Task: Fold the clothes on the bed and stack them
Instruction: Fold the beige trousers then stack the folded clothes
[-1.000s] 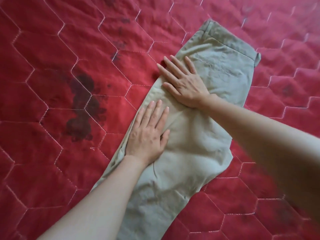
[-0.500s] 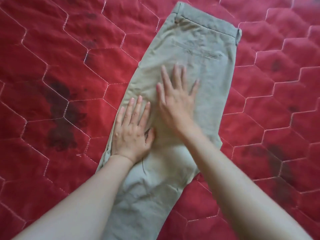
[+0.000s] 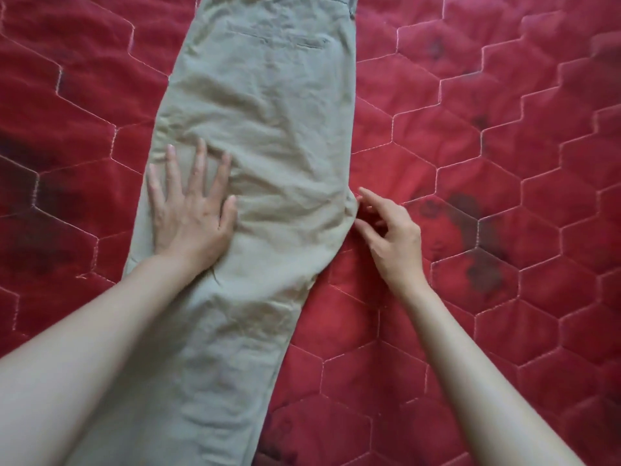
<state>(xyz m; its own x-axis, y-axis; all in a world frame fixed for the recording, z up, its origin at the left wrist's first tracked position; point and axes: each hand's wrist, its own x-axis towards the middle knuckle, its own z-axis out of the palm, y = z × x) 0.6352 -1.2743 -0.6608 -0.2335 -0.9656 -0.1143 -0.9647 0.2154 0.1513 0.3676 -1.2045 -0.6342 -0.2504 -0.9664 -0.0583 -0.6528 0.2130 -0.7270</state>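
Khaki trousers (image 3: 255,136) lie lengthwise on the red quilted bed (image 3: 504,196), waistband far, legs running near; left hand (image 3: 191,210) presses flat on them, fingers spread; right hand (image 3: 393,237) touches their right edge, fingers loosely bent, gripping nothing.

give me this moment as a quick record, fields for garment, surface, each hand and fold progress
garment: khaki trousers, lying lengthwise, back pocket up, wrinkled
surface: red quilted bedspread with hexagon stitching and dark blotches
left hand: flat on the trousers near their left edge, fingers spread
right hand: at the trousers' right edge, fingertips reaching for the cloth; a grip cannot be told
fold progress: legs laid one over the other, no crosswise fold yet
stack: none in view
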